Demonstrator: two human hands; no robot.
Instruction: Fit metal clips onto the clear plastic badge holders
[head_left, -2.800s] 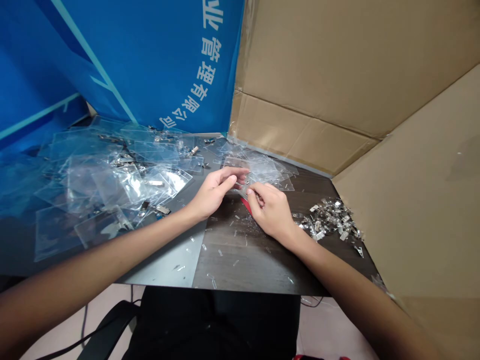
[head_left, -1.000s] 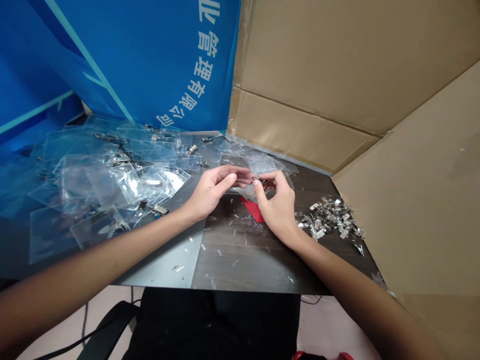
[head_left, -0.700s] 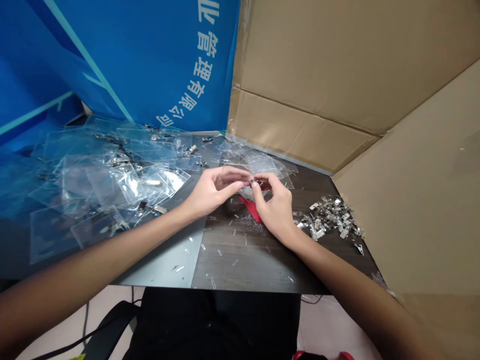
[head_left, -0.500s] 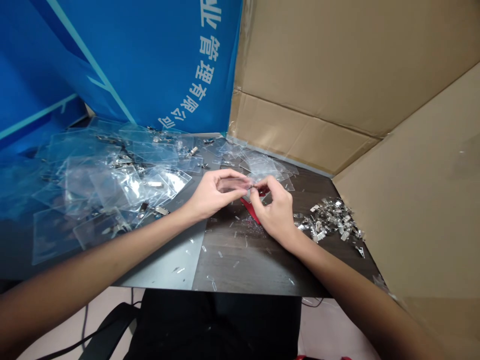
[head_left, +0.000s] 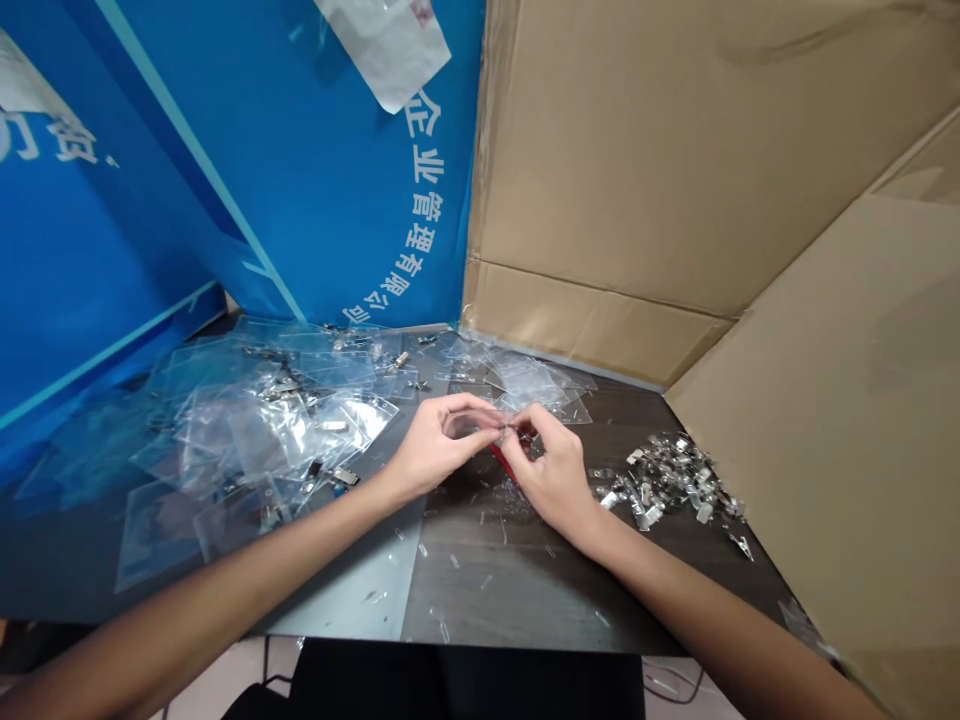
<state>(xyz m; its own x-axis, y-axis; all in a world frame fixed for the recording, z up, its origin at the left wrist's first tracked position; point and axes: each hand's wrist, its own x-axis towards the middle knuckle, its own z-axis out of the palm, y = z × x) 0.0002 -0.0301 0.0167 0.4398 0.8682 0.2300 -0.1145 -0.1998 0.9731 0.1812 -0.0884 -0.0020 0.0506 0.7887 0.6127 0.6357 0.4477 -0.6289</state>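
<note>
My left hand (head_left: 435,450) and my right hand (head_left: 551,475) meet over the middle of the dark table (head_left: 517,580). The left fingers pinch the top edge of a clear plastic badge sleeve (head_left: 469,425). Thumb and forefinger of the right hand pinch a small metal clip (head_left: 512,428) against that edge. A red piece (head_left: 501,458) lies on the table just under both hands, mostly hidden.
A heap of clear sleeves with clips (head_left: 262,430) covers the table's left. More bare sleeves (head_left: 536,380) lie behind the hands. Loose metal clips (head_left: 671,480) are piled at the right. Blue panels (head_left: 262,170) and cardboard walls (head_left: 675,180) close in the back and right.
The hands have come together and lifted a sleeve off the pile; the right hand now holds a clip to its edge. The camera has tilted up, so everything sits lower in the picture.
</note>
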